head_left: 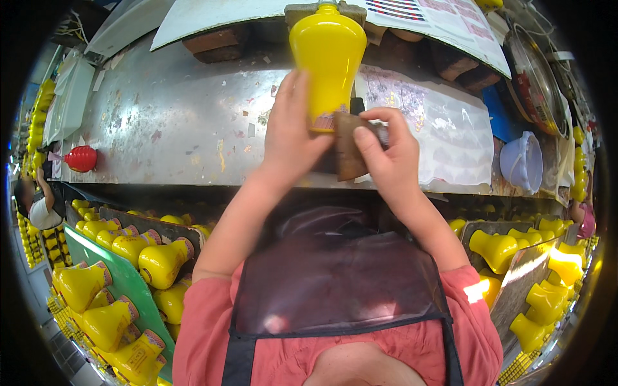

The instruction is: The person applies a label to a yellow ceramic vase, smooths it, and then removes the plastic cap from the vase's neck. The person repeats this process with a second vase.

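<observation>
A glossy yellow vase [328,58] lies lengthwise over the workbench, its far end at a metal holder [325,9]. Around its near end runs a pinkish printed band [324,121]. My left hand [288,138] rests along the vase's left side with fingers stretched out, the fingertips slightly blurred. Between thumb and fingers, my right hand [391,145] grips a flat brown scraper-like piece [348,151], its edge against or very close to the printed band. The right fingertips are partly hidden behind this piece.
Wet-looking translucent sheets [444,138] cover the bench at right, beside a lavender bucket [522,162]. A small red container [81,158] stands far left. A white board [225,22] rests on bricks [215,44]. Yellow vases [166,262] fill racks on both sides; other people work at the edges.
</observation>
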`<state>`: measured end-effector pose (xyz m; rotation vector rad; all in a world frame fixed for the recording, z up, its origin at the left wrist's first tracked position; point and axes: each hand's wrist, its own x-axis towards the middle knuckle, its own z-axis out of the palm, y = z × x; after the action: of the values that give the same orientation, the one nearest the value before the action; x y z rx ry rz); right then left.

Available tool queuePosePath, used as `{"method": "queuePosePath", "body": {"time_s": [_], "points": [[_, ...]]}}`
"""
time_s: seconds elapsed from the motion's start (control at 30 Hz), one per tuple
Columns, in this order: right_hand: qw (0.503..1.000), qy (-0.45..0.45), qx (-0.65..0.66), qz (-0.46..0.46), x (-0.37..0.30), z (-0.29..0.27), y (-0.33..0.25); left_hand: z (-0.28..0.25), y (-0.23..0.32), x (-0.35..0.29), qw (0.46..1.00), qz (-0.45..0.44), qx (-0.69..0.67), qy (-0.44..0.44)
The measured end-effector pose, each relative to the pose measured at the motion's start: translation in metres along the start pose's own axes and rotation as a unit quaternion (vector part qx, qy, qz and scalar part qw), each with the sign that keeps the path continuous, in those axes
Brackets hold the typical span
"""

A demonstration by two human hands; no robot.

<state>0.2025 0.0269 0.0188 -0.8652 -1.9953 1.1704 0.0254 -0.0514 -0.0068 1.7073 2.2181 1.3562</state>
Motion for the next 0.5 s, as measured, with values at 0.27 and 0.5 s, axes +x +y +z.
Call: {"method": "queuePosePath", "body": {"time_s": [0.27, 0.5], "points": [[0.977, -0.029, 0.052, 0.203, 0.005, 0.001, 0.017, -0.01, -0.011, 0.007, 0.996, 0.015, -0.072, -0.051], [0.994, 0.052, -0.04, -0.092, 0.013, -0.003, 0.017, -0.012, -0.013, 0.002, 0.987, -0.041, -0.112, -0.109]]}}
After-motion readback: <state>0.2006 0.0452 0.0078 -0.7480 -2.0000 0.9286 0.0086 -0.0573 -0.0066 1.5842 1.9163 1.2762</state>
